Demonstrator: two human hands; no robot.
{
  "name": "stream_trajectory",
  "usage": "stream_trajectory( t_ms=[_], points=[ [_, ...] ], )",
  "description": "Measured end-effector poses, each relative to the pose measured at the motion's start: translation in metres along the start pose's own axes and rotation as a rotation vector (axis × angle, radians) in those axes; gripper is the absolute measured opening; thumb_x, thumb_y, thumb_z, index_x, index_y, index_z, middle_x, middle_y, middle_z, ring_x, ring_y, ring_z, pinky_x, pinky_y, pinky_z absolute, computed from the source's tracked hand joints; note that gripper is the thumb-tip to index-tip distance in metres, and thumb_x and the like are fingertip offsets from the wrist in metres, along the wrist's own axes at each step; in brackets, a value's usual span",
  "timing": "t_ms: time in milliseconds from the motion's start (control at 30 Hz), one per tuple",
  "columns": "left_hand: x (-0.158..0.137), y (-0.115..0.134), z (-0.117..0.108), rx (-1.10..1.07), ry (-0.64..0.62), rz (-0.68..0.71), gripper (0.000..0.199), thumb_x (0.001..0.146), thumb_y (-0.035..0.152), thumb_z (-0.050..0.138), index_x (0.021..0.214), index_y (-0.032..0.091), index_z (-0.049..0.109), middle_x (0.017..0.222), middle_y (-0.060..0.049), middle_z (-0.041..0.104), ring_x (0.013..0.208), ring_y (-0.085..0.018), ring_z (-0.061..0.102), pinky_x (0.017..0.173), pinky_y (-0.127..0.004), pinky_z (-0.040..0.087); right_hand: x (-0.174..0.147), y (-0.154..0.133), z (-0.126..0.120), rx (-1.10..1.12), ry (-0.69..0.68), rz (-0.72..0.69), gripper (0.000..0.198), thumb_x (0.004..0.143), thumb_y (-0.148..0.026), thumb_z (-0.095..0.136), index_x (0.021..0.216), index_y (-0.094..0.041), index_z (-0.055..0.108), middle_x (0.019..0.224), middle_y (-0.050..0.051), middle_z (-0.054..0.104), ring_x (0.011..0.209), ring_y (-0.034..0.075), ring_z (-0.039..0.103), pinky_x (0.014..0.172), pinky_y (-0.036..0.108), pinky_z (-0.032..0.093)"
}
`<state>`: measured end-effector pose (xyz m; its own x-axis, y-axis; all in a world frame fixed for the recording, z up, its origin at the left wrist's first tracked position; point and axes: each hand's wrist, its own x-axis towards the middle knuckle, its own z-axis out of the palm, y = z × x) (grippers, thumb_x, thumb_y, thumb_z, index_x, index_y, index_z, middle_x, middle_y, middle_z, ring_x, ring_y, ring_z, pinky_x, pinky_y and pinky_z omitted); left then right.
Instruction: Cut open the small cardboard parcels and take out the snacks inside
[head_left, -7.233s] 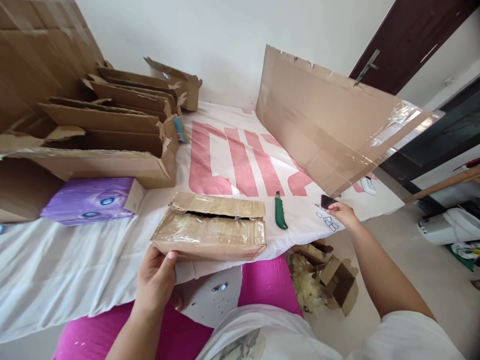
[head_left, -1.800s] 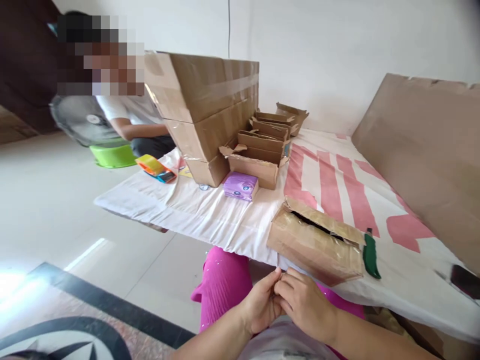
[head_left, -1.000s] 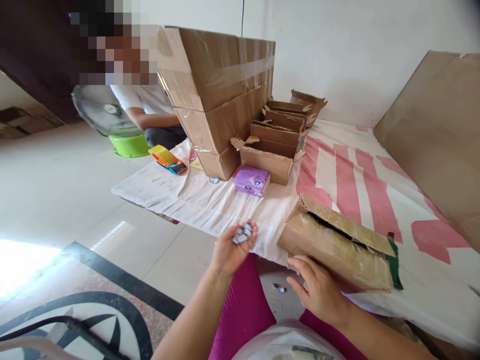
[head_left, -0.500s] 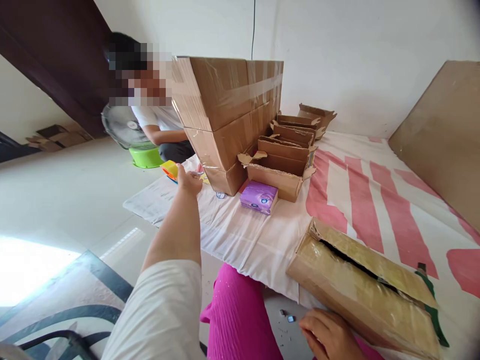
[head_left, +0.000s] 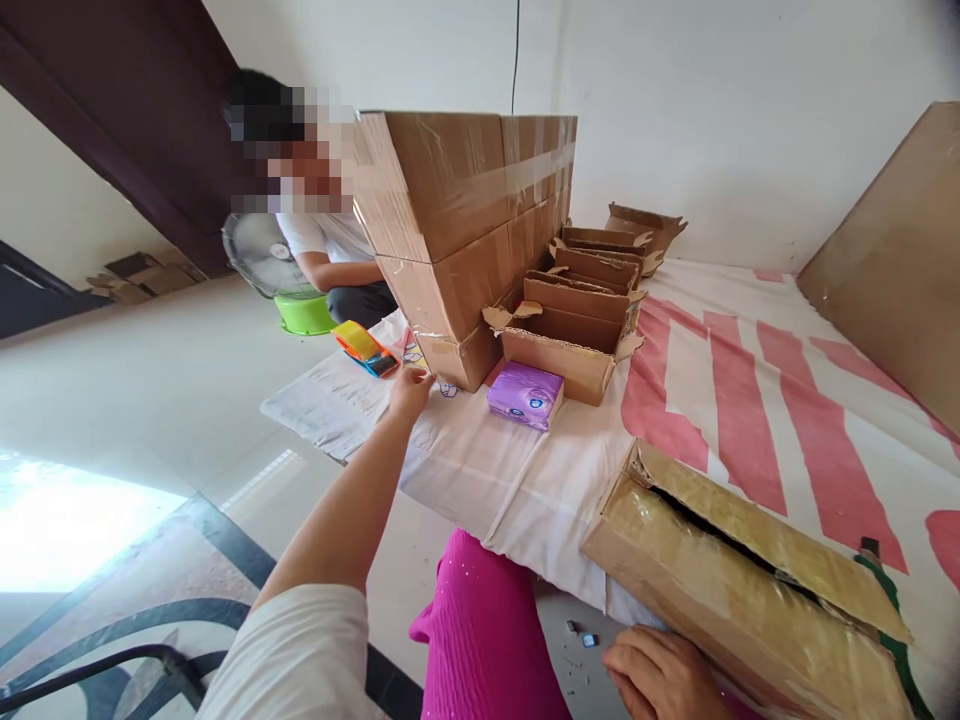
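Note:
My left hand reaches across the white sheet to the lower front corner of a stack of taped cardboard boxes. Its fingertips are drawn together beside the bottom box; anything between them is too small to make out. Just beyond the hand lies a tape dispenser with a yellow roll and orange and blue parts. My right hand rests low in the view with curled fingers, holding nothing visible. It is beside a worn, taped cardboard box with a gap along its top flaps.
A purple tissue pack sits before several open cardboard boxes. The red-and-white sheet spreads to the right, with a large cardboard panel behind. Another person crouches behind the stack, near a fan and green basin.
My left hand has moved right, from beside the tape dispenser to the corner of the box stack. The dispenser shows more fully now. My right hand stays by the worn box.

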<state>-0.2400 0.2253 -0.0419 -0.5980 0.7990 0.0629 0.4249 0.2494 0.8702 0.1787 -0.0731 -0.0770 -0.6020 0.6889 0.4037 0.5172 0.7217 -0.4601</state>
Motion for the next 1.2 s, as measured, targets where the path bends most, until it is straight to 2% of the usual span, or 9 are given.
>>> stream_trajectory(
  t_ms=[133, 200, 300, 600, 767, 900, 1000, 1067, 1200],
  points=[
    [-0.027, 0.008, 0.021, 0.263, -0.017, 0.098, 0.048, 0.056, 0.039, 0.084, 0.092, 0.018, 0.058, 0.111, -0.015, 0.061, 0.122, -0.039, 0.046, 0.103, -0.049, 0.034, -0.002, -0.001, 0.002, -0.011, 0.006, 0.015, 0.028, 0.098, -0.018, 0.034, 0.091, -0.02, 0.061, 0.072, 0.002, 0.063, 0.065, 0.014, 0.061, 0.061, 0.026, 0.044],
    [-0.038, 0.012, 0.032, 0.348, -0.01, 0.151, 0.056, 0.057, 0.041, 0.082, 0.101, 0.017, 0.056, 0.123, -0.018, 0.055, 0.129, -0.041, 0.039, 0.107, -0.05, 0.029, -0.003, -0.002, 0.003, -0.026, 0.019, 0.019, 0.03, 0.099, -0.018, 0.033, 0.091, -0.02, 0.062, 0.072, 0.002, 0.063, 0.066, 0.014, 0.061, 0.061, 0.026, 0.044],
    [-0.048, 0.014, 0.041, 0.429, -0.015, 0.203, 0.054, 0.065, 0.041, 0.077, 0.107, 0.015, 0.054, 0.125, -0.02, 0.053, 0.128, -0.039, 0.04, 0.107, -0.048, 0.03, -0.004, -0.002, 0.004, -0.031, 0.018, 0.013, 0.032, 0.099, -0.021, 0.032, 0.089, -0.02, 0.063, 0.072, 0.003, 0.063, 0.066, 0.014, 0.06, 0.061, 0.026, 0.044],
    [-0.038, 0.005, 0.025, 0.509, -0.097, 0.308, 0.021, 0.078, 0.02, 0.059, 0.099, 0.021, 0.061, 0.112, -0.012, 0.063, 0.112, -0.031, 0.057, 0.095, -0.04, 0.043, -0.003, -0.003, 0.002, -0.041, 0.042, -0.009, 0.03, 0.098, -0.019, 0.034, 0.089, -0.02, 0.063, 0.071, 0.003, 0.063, 0.065, 0.014, 0.06, 0.061, 0.025, 0.046],
    [-0.037, -0.002, 0.021, 0.478, -0.098, 0.348, 0.027, 0.078, 0.015, 0.054, 0.103, 0.022, 0.063, 0.106, -0.009, 0.067, 0.113, -0.029, 0.056, 0.098, -0.039, 0.041, -0.002, -0.003, 0.002, -0.038, 0.036, -0.009, 0.031, 0.099, -0.02, 0.034, 0.089, -0.02, 0.062, 0.071, 0.003, 0.064, 0.065, 0.014, 0.061, 0.06, 0.026, 0.045],
    [-0.034, -0.005, 0.021, 0.421, -0.084, 0.32, 0.027, 0.076, 0.012, 0.056, 0.098, 0.023, 0.067, 0.106, -0.007, 0.067, 0.109, -0.027, 0.058, 0.095, -0.037, 0.044, -0.001, -0.002, 0.003, -0.051, 0.058, -0.024, 0.031, 0.099, -0.021, 0.033, 0.088, -0.02, 0.062, 0.07, 0.002, 0.064, 0.063, 0.014, 0.06, 0.058, 0.026, 0.043],
    [-0.026, -0.009, 0.017, 0.37, -0.039, 0.215, 0.019, 0.079, 0.014, 0.059, 0.094, 0.02, 0.068, 0.1, -0.007, 0.068, 0.099, -0.025, 0.062, 0.09, -0.038, 0.048, -0.001, -0.002, 0.003, -0.045, 0.076, -0.026, 0.032, 0.1, -0.021, 0.032, 0.088, -0.02, 0.061, 0.07, 0.002, 0.064, 0.062, 0.014, 0.06, 0.057, 0.027, 0.042],
    [-0.016, -0.012, 0.012, 0.33, 0.0, 0.131, 0.017, 0.085, 0.022, 0.061, 0.101, 0.017, 0.066, 0.101, -0.007, 0.067, 0.096, -0.023, 0.063, 0.087, -0.04, 0.051, 0.0, -0.002, 0.003, -0.052, 0.095, -0.04, 0.032, 0.1, -0.02, 0.031, 0.088, -0.02, 0.061, 0.069, 0.002, 0.065, 0.062, 0.014, 0.061, 0.058, 0.027, 0.042],
    [0.011, -0.012, 0.0, 0.226, 0.046, 0.06, 0.035, 0.092, 0.036, 0.058, 0.121, 0.016, 0.056, 0.12, -0.009, 0.06, 0.102, -0.021, 0.062, 0.086, -0.042, 0.054, 0.0, -0.001, 0.005, -0.098, 0.106, -0.053, 0.03, 0.097, -0.017, 0.034, 0.085, -0.021, 0.061, 0.067, 0.001, 0.064, 0.059, 0.013, 0.06, 0.056, 0.026, 0.042]
  ],
)
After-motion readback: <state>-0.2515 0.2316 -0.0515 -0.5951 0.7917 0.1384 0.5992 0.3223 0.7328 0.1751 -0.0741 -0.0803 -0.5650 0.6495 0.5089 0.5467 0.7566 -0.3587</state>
